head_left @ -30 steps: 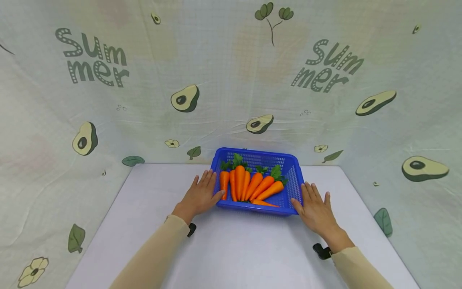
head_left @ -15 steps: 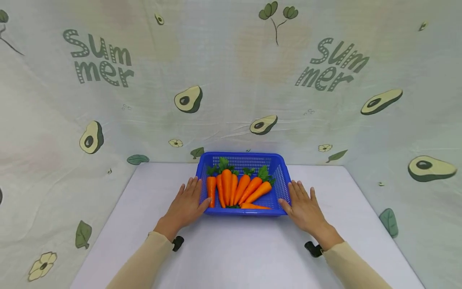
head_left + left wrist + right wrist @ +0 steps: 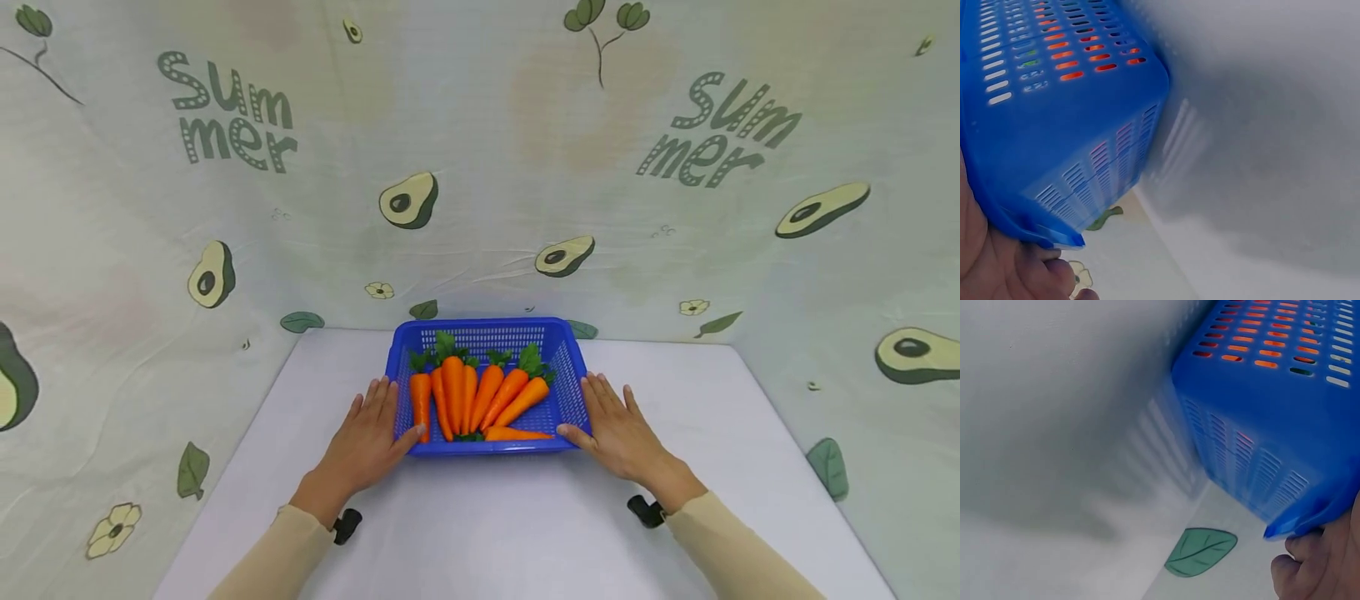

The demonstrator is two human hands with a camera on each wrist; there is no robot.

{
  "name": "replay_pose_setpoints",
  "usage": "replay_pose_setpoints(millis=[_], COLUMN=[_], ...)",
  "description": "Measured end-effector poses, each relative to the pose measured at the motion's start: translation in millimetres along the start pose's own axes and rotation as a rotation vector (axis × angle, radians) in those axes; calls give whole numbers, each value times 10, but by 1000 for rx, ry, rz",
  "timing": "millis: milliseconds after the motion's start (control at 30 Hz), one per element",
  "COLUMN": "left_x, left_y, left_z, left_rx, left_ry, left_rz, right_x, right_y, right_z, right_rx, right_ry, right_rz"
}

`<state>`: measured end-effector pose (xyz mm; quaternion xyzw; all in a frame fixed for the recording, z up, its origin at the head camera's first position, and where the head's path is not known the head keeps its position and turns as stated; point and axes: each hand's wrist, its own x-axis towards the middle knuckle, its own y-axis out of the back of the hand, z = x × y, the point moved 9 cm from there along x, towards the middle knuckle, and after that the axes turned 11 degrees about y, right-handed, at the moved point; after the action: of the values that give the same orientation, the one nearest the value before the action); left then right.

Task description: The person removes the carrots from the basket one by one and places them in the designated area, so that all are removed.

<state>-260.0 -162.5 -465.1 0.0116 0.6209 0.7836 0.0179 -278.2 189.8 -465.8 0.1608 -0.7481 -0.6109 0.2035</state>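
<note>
A blue plastic basket [image 3: 491, 447] with slotted walls stands level toward the back of the white table. Several orange carrots [image 3: 453, 392] with green tops lie inside it, fanned out. My left hand [image 3: 367, 446] presses along the basket's left side, fingers straight and thumb at the near left corner of the rim. On the opposite side my right hand [image 3: 618, 433] lies likewise, with its thumb over the near right corner. Both wrist views show fingertips just below the projecting rim. I cannot tell whether the basket's base touches the table.
A pale cloth printed with avocados and leaves [image 3: 427, 309] hangs close behind the basket and along both sides. The white table [image 3: 495, 533] extends in front of the basket and on either side. Each wrist wears a small black camera [image 3: 347, 527].
The basket has shifted left and a little toward me, with both hands against it. Its slight slant has straightened, and a printed leaf behind its right corner has come into sight.
</note>
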Motion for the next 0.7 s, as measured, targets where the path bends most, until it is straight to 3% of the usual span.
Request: replay_pose_setpoints(millis=[233,533,700], left_x=[-24,93,131], left_y=[32,81,65], left_z=[-121,-282,-339], left_rx=[29,52,42], left_ry=[-11,-69,-53], left_rz=[-7,-13,-54], right_x=[51,130,131], right_y=[-51,-105,-97], right_z=[-91,-213,-246], right_rx=[19,34,24], right_ry=[32,-12,-15], right_rz=[-8,1,12])
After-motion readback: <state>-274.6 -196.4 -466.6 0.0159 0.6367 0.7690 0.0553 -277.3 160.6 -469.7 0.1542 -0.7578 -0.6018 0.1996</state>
